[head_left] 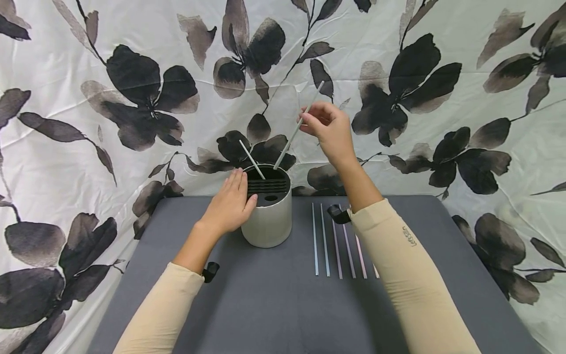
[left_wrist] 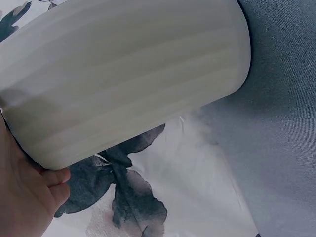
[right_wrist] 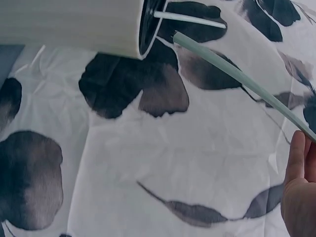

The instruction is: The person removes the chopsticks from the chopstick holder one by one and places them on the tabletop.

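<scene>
A white cylindrical holder (head_left: 267, 227) with a black slotted insert (head_left: 267, 186) stands upright on the table. My left hand (head_left: 227, 199) rests on its left rim, fingers straight and thumb lying over the top. One whitish stick (head_left: 252, 159) leans inside the holder. Above and to the right, my right hand (head_left: 329, 129) pinches a pale green stick (head_left: 289, 140) near its upper part. The stick slants down to the left. In the right wrist view, the green stick's lower end is beside the holder's mouth, apart from the rim. The left fingertips (left_wrist: 60, 185) show partly at the holder's edge.
Several thin sticks (head_left: 324, 241) in blue, purple and pink lie in a row on the grey table (head_left: 265, 305), right of the holder. My right forearm partly covers them. Behind the table hangs a white floral cloth (head_left: 185, 123).
</scene>
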